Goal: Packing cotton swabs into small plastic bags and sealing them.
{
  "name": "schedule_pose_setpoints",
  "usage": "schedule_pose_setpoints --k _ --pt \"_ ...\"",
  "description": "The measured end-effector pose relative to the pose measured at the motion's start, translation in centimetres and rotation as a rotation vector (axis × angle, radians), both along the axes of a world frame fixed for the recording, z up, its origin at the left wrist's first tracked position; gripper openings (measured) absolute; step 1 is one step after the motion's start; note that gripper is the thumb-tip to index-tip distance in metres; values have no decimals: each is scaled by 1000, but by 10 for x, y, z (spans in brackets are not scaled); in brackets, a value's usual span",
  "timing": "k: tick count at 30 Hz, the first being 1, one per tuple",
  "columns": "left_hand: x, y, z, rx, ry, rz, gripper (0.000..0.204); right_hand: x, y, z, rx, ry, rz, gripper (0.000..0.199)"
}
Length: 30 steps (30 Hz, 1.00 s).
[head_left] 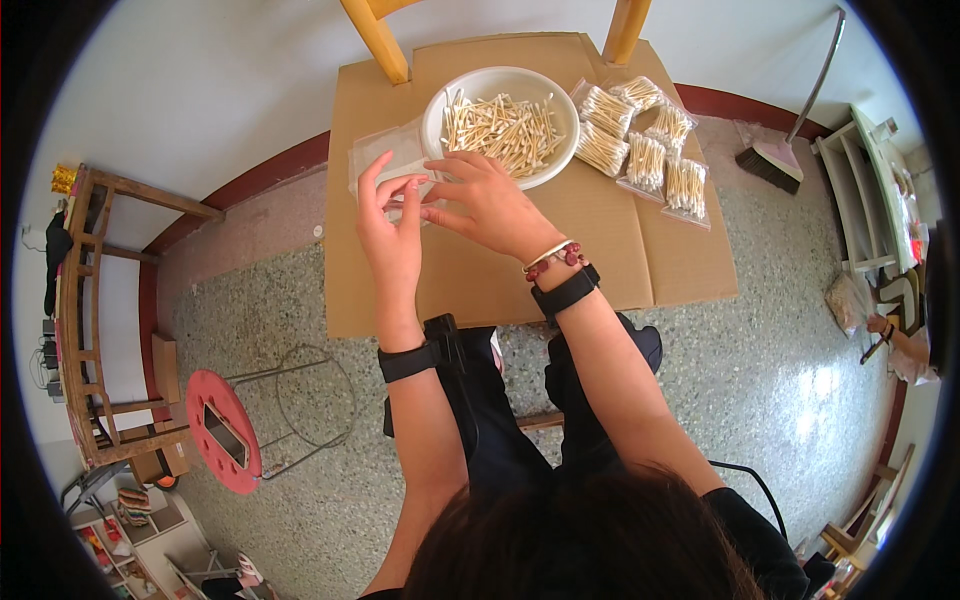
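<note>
A white bowl (pixel 437 108) full of wooden cotton swabs (pixel 505 130) sits on a cardboard sheet (pixel 600 250). Just in front of the bowl, my left hand (pixel 388 228) and my right hand (pixel 482 200) together pinch a small clear plastic bag (pixel 412 190), held between their fingertips. More empty clear bags (pixel 385 152) lie in a pile to the left of the bowl, under my hands. Several filled bags of swabs (pixel 645 140) lie to the right of the bowl. Both wrists wear black bands; the right also has a bead bracelet.
Yellow chair legs (pixel 380 40) stand behind the cardboard. A red stool (pixel 225 430) with a wire frame lies on the speckled floor at lower left, near a wooden rack (pixel 90 320). A broom (pixel 775 160) leans at right. Another person's hand (pixel 885 330) shows at far right.
</note>
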State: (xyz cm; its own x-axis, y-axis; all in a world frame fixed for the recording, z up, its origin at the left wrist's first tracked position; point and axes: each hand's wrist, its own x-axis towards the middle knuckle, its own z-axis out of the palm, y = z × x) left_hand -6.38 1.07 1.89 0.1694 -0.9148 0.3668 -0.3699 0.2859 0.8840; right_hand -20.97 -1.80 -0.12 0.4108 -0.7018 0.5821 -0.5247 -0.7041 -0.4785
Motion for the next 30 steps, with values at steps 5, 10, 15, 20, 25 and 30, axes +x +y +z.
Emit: schedule_pose_setpoints --k 5,10,15,20,25,30 --pt "6 -2 -1 -143 -132 197 26 1 -3 15 137 -336 83 19" --pt "9 -7 1 -265 -61 281 14 -25 -15 6 144 -183 -253 13" --pt "13 -6 -14 -57 -397 106 17 -34 -17 -11 202 68 -332 21" --pt "21 7 -33 394 -502 -109 21 -33 -15 -14 178 383 -355 28" --pt "20 8 -33 405 -447 -81 20 -31 -15 -13 241 423 -377 30" --pt "18 5 -24 361 -436 63 17 -30 -16 -14 221 381 -383 29"
